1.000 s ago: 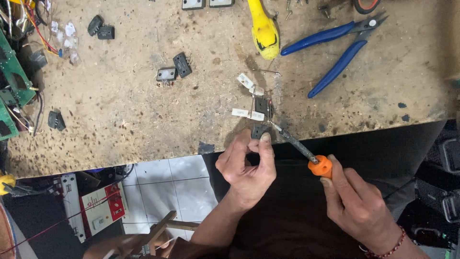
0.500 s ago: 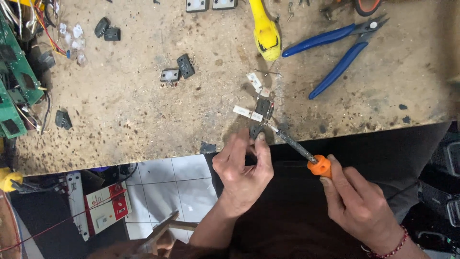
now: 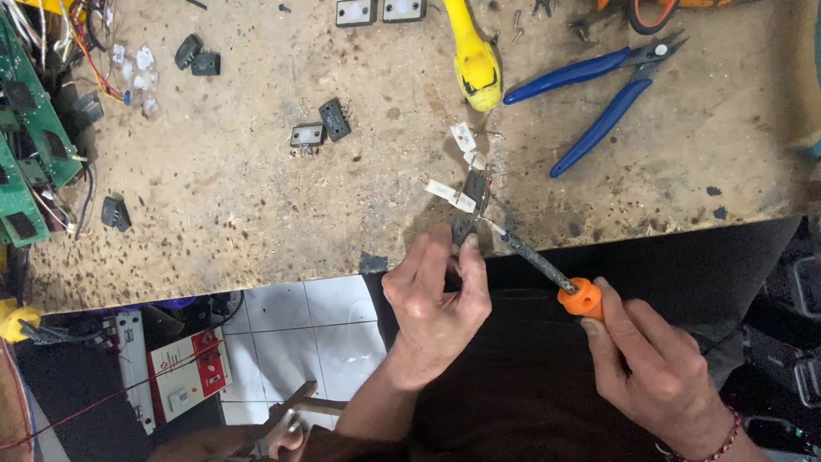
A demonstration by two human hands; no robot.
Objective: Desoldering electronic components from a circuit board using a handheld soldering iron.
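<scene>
Since the earlier frames, both hands have hardly shifted, and the left hand (image 3: pixel 438 295) has crept a little closer to the bench (image 3: pixel 256 197) edge. Its fingers are pinched together on a small black part (image 3: pixel 464 231) held right at that edge. The right hand (image 3: pixel 654 368) is closed around the orange handle (image 3: pixel 581 299) of a soldering iron (image 3: pixel 534 263), whose dark shaft slants up and to the left, its tip meeting the part just beside the left fingertips. A second black part (image 3: pixel 475 185) with white tags lies on the bench just above the held one. Blue pliers (image 3: pixel 599 94) lie open farther up on the right, near a yellow tool (image 3: pixel 473 60). Two small dark parts (image 3: pixel 321 128) sit near the middle of the bench, and green circuit boards (image 3: pixel 26 162) with loose wires crowd the left edge.
</scene>
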